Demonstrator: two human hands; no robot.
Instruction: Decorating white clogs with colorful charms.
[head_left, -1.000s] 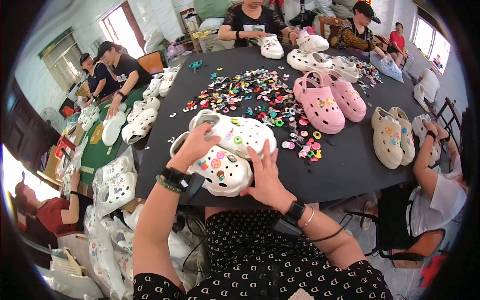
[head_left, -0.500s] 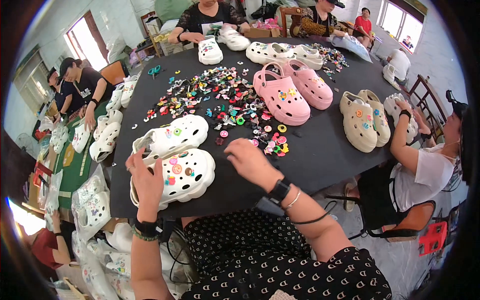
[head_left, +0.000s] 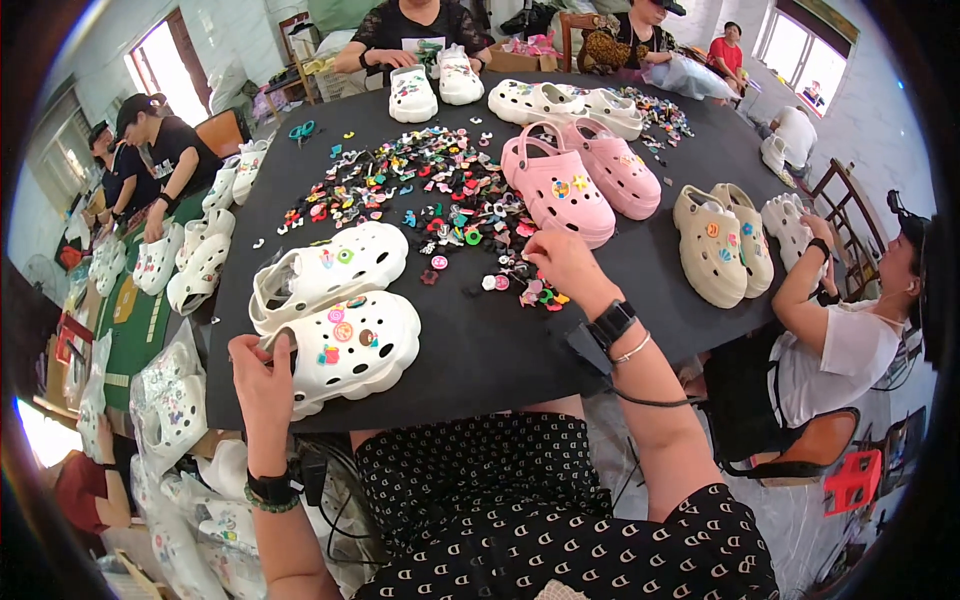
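Note:
Two white clogs lie side by side in front of me on the black table. My left hand (head_left: 264,376) is closed on the heel edge of the near white clog (head_left: 352,345), which bears several colourful shoe charms. Behind it, the far white clog (head_left: 335,270) carries charms too, one of them green. Over the near right edge of the heap of shoe charms (head_left: 455,200), my right hand (head_left: 572,266) has thumb and fingertips together. Whatever is between those fingertips, if anything, is hidden. A few pink and white round charms (head_left: 490,282) lie left of that hand.
Pink clogs (head_left: 575,195) stand just beyond my right hand, beige clogs (head_left: 715,250) further right. Co-workers sit across the table and at the right, with white clogs before them. At the left, a green table (head_left: 145,320) holds more clogs. Teal scissors (head_left: 301,130) lie at the far left.
My right hand has moved right and away from me, to the charms. My left hand has slid back to the near clog's heel. A person opposite has set a second white clog upright.

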